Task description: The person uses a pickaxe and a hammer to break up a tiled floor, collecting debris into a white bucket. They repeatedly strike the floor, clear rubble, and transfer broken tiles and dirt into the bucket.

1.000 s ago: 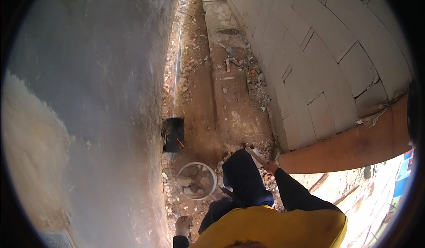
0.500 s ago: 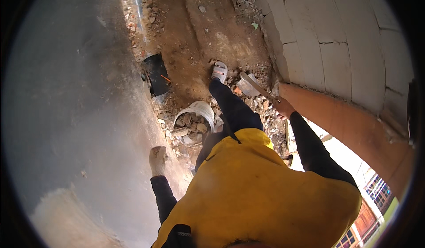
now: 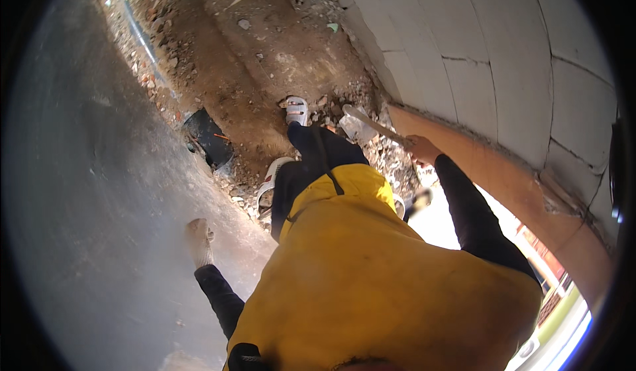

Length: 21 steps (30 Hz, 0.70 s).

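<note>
My right hand [image 3: 423, 150] is closed round one end of a long wooden handle [image 3: 377, 126], held slanting over the rubble. Close beside the handle lies a pale grey flat piece [image 3: 358, 129]; whether the two are joined I cannot make out. My left hand [image 3: 201, 238] wears a light, dirt-stained glove and hangs out by the smooth grey wall. Its fingers are blurred, and whether it touches the wall does not show. A white bucket [image 3: 266, 184] stands beside my legs, mostly hidden behind them.
Broken rubble [image 3: 324, 109] lies round my sandalled foot [image 3: 297, 110]. Along the left run the grey wall [image 3: 119, 172], a black sheet-like piece [image 3: 211, 138] and a pipe [image 3: 136, 30]. A block wall [image 3: 464, 53] with an orange-brown band [image 3: 490, 162] rises on the right.
The view has turned, and the ground ahead now lies further left. My left hand has shifted left and away from the bucket. My legs now cover the rubble inside the bucket. The right hand keeps its hold.
</note>
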Tool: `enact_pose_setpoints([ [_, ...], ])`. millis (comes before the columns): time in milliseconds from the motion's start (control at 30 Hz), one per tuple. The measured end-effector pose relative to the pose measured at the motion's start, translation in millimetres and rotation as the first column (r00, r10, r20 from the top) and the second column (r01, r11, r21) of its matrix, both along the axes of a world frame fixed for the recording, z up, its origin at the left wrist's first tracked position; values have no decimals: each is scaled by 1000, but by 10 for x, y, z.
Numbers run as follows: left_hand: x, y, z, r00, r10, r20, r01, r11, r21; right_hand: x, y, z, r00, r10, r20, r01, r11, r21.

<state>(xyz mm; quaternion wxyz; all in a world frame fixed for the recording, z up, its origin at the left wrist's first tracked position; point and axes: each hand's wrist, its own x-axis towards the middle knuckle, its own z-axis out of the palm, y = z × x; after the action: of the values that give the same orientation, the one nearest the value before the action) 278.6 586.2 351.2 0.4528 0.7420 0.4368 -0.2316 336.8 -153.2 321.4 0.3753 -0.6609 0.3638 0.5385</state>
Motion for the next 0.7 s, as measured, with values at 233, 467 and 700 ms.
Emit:
enact_pose_setpoints([
  [233,173,139,176,985,-44,-168,40,999,-30,-495,-237,154,979,-204,-3,196,946,-256],
  [467,1064,652,51,989,24,-144,-38,994,-98,-1679,-176,-993,871,490,28,-438,801,-408],
  [700,3333,1934,-383,779,-626,-34,618,776,-126,-2495,491,-438,916,-269,298,387,790,-476],
])
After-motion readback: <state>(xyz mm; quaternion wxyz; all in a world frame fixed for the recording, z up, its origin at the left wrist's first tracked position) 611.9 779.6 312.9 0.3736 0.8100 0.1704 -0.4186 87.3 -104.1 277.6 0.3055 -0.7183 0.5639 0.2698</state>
